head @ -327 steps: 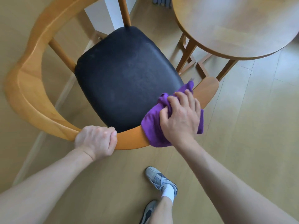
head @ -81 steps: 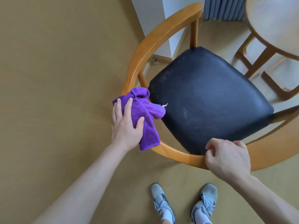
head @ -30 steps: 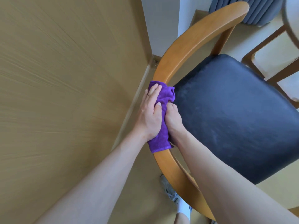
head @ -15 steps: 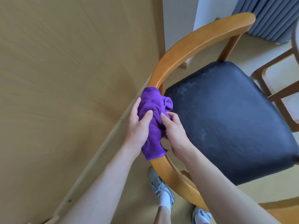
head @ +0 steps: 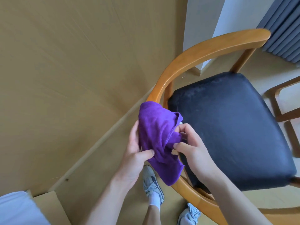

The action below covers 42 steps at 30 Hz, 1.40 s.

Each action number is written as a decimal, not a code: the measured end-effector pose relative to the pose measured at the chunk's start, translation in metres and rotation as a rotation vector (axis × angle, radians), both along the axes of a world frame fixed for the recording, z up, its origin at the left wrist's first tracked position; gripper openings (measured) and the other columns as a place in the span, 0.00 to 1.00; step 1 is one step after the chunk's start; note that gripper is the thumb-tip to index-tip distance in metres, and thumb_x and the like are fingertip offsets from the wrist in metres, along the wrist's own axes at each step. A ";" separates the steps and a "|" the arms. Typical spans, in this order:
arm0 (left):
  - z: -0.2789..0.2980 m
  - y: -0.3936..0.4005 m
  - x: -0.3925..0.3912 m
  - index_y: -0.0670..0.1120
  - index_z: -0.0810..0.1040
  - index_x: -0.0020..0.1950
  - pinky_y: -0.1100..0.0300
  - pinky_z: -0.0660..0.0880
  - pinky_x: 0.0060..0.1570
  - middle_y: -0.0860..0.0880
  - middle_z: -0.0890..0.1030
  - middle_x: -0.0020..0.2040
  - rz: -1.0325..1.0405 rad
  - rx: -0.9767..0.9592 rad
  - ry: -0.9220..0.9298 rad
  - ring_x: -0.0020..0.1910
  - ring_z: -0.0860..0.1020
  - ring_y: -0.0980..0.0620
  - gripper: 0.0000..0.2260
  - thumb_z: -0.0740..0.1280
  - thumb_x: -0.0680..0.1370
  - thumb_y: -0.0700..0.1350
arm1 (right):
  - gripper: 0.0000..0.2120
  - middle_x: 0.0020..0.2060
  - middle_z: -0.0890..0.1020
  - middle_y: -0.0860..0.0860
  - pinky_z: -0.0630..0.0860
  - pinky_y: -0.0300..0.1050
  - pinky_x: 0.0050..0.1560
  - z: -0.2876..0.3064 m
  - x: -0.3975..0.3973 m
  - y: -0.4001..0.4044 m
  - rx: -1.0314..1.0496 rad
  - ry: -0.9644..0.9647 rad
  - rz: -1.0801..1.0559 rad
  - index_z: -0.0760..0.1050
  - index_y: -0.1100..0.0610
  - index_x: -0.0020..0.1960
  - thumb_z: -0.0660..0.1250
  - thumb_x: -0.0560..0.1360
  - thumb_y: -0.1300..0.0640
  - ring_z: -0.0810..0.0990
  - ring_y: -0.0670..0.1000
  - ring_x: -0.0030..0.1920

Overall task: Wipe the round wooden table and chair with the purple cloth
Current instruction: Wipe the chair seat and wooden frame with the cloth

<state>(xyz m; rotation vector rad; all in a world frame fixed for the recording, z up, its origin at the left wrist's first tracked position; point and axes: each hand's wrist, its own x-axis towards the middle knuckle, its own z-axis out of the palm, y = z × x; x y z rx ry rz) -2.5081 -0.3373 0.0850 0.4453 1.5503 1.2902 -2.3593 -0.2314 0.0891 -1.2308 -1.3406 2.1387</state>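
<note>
Purple cloth point(head: 159, 140) sits bunched at the centre of the frame, held between both hands in front of the curved wooden rail of the chair point(head: 203, 51). It hides the stretch of rail behind it; whether it touches the wood there cannot be told. The left hand point(head: 135, 153) grips the cloth from the left, fingers behind the fabric and thumb pressed across its front. The right hand point(head: 193, 146) pinches the cloth's right edge, with curled fingers at a fold and the thumb lower down. A loose corner of the cloth hangs toward the lower centre of the frame, over the rail.

The chair fills the right half of the frame. Its rail arcs from the upper right, round behind the cloth, and on to the lower right under the right forearm. The black padded seat point(head: 235, 127) lies inside that arc, with a pale dusty film showing on its surface.

At the far right edge, wooden legs point(head: 279, 104) of another piece of furniture stand close to the seat. A grey ribbed radiator point(head: 285, 30) occupies the upper right corner beside a white wall. Tan flooring point(head: 65, 78) covers the left of the frame. Two grey sneakers point(head: 152, 184) with white socks stand at the bottom centre, beside the rail. A white shape point(head: 17, 208) shows in the lower left corner; what it is cannot be told.
</note>
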 end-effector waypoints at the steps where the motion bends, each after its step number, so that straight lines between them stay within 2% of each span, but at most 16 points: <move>1: 0.001 -0.003 0.001 0.57 0.62 0.79 0.56 0.76 0.64 0.56 0.77 0.72 -0.011 -0.006 -0.016 0.72 0.75 0.52 0.43 0.64 0.67 0.29 | 0.10 0.39 0.72 0.60 0.72 0.54 0.41 0.005 0.001 0.000 -0.031 0.012 0.002 0.70 0.62 0.48 0.67 0.72 0.58 0.71 0.56 0.40; 5: 0.006 0.002 -0.001 0.56 0.66 0.78 0.50 0.73 0.66 0.53 0.79 0.71 0.057 -0.009 -0.101 0.70 0.77 0.50 0.33 0.66 0.73 0.40 | 0.28 0.33 0.69 0.51 0.68 0.38 0.32 0.013 -0.010 -0.001 0.132 -0.249 0.058 0.64 0.65 0.41 0.71 0.77 0.42 0.68 0.49 0.33; 9: 0.004 0.024 0.005 0.59 0.69 0.71 0.46 0.77 0.65 0.54 0.82 0.65 0.204 -0.126 0.033 0.62 0.82 0.53 0.28 0.72 0.73 0.57 | 0.22 0.37 0.71 0.50 0.66 0.37 0.35 0.012 -0.012 -0.015 0.293 -0.326 0.138 0.64 0.62 0.37 0.72 0.76 0.49 0.68 0.48 0.35; 12: -0.005 0.026 0.012 0.65 0.65 0.70 0.46 0.79 0.63 0.57 0.83 0.61 0.217 -0.179 0.086 0.58 0.83 0.55 0.32 0.75 0.70 0.57 | 0.22 0.32 0.68 0.48 0.64 0.39 0.32 0.017 -0.001 -0.009 0.357 -0.296 0.223 0.62 0.60 0.34 0.72 0.75 0.53 0.66 0.48 0.32; 15: -0.010 0.016 0.012 0.67 0.65 0.69 0.46 0.80 0.60 0.55 0.85 0.58 0.201 -0.155 0.012 0.57 0.84 0.51 0.33 0.76 0.70 0.52 | 0.26 0.27 0.65 0.52 0.61 0.44 0.29 0.023 0.002 0.000 0.218 -0.259 0.294 0.63 0.64 0.33 0.71 0.76 0.48 0.64 0.50 0.28; 19: -0.012 0.004 0.009 0.65 0.65 0.72 0.48 0.78 0.61 0.56 0.85 0.60 0.211 -0.152 -0.044 0.59 0.84 0.53 0.35 0.76 0.69 0.52 | 0.25 0.32 0.77 0.64 0.70 0.51 0.37 0.024 -0.011 -0.002 -0.197 -0.182 0.201 0.76 0.68 0.37 0.71 0.75 0.44 0.75 0.59 0.33; 21: -0.011 0.007 0.005 0.63 0.64 0.74 0.51 0.78 0.62 0.58 0.85 0.60 0.184 -0.169 -0.042 0.59 0.83 0.55 0.36 0.76 0.70 0.52 | 0.19 0.30 0.78 0.62 0.72 0.44 0.29 0.025 -0.015 -0.005 -0.320 -0.188 0.132 0.81 0.61 0.36 0.69 0.79 0.49 0.76 0.58 0.28; 23: -0.010 0.013 -0.004 0.58 0.65 0.74 0.55 0.79 0.59 0.56 0.85 0.60 0.163 -0.157 -0.064 0.59 0.84 0.54 0.35 0.76 0.71 0.51 | 0.17 0.27 0.74 0.59 0.64 0.37 0.20 0.028 -0.020 -0.010 -0.443 -0.120 0.102 0.80 0.61 0.39 0.66 0.81 0.51 0.70 0.55 0.20; 26: -0.014 0.023 -0.025 0.56 0.70 0.70 0.56 0.79 0.60 0.53 0.84 0.63 0.128 -0.131 -0.061 0.61 0.83 0.52 0.29 0.76 0.72 0.47 | 0.18 0.29 0.78 0.60 0.68 0.40 0.19 0.032 -0.029 -0.022 -0.518 -0.044 0.177 0.78 0.62 0.39 0.62 0.83 0.53 0.78 0.58 0.22; 29: -0.015 0.031 -0.047 0.60 0.70 0.66 0.59 0.80 0.57 0.53 0.82 0.65 -0.026 -0.119 0.002 0.63 0.82 0.54 0.24 0.75 0.77 0.43 | 0.24 0.29 0.81 0.63 0.77 0.48 0.26 0.034 -0.039 -0.023 -0.193 -0.263 0.321 0.74 0.63 0.34 0.60 0.84 0.51 0.81 0.64 0.28; 31: -0.016 0.036 -0.057 0.60 0.69 0.68 0.59 0.80 0.58 0.54 0.82 0.66 -0.083 -0.106 0.046 0.63 0.81 0.55 0.24 0.74 0.78 0.43 | 0.25 0.24 0.77 0.61 0.74 0.53 0.30 0.032 -0.046 -0.020 0.131 -0.411 0.320 0.67 0.63 0.32 0.61 0.82 0.49 0.77 0.64 0.29; 34: -0.015 0.051 -0.065 0.58 0.68 0.73 0.54 0.77 0.65 0.55 0.81 0.66 -0.116 -0.095 0.154 0.65 0.79 0.57 0.26 0.73 0.77 0.48 | 0.25 0.21 0.70 0.51 0.63 0.48 0.27 0.027 -0.054 -0.015 0.571 -0.606 0.214 0.65 0.57 0.30 0.61 0.80 0.43 0.67 0.52 0.24; 36: -0.014 0.061 -0.068 0.60 0.69 0.72 0.53 0.74 0.69 0.56 0.79 0.68 -0.124 -0.089 0.216 0.66 0.77 0.60 0.26 0.73 0.76 0.50 | 0.23 0.27 0.72 0.46 0.62 0.43 0.29 0.021 -0.055 -0.004 0.704 -0.697 0.093 0.68 0.52 0.32 0.62 0.77 0.37 0.71 0.46 0.28; 38: -0.013 0.064 -0.070 0.63 0.69 0.70 0.52 0.73 0.70 0.57 0.76 0.70 -0.152 -0.089 0.250 0.68 0.76 0.60 0.26 0.73 0.76 0.50 | 0.19 0.44 0.76 0.44 0.67 0.41 0.37 0.009 -0.054 0.016 0.613 -0.699 -0.093 0.72 0.48 0.45 0.67 0.74 0.32 0.76 0.44 0.41; 40: -0.014 0.062 -0.070 0.61 0.69 0.73 0.52 0.72 0.71 0.57 0.76 0.71 -0.159 -0.088 0.232 0.69 0.75 0.59 0.28 0.74 0.75 0.50 | 0.29 0.58 0.78 0.47 0.72 0.41 0.45 0.005 -0.056 0.040 0.248 -0.576 -0.100 0.74 0.52 0.61 0.70 0.72 0.31 0.79 0.47 0.53; 42: -0.014 0.056 -0.068 0.57 0.67 0.76 0.54 0.73 0.71 0.56 0.75 0.73 -0.130 -0.088 0.171 0.69 0.75 0.60 0.32 0.74 0.74 0.51 | 0.27 0.54 0.84 0.50 0.80 0.43 0.43 0.003 -0.063 0.050 0.060 -0.468 0.083 0.79 0.53 0.59 0.71 0.73 0.33 0.85 0.48 0.49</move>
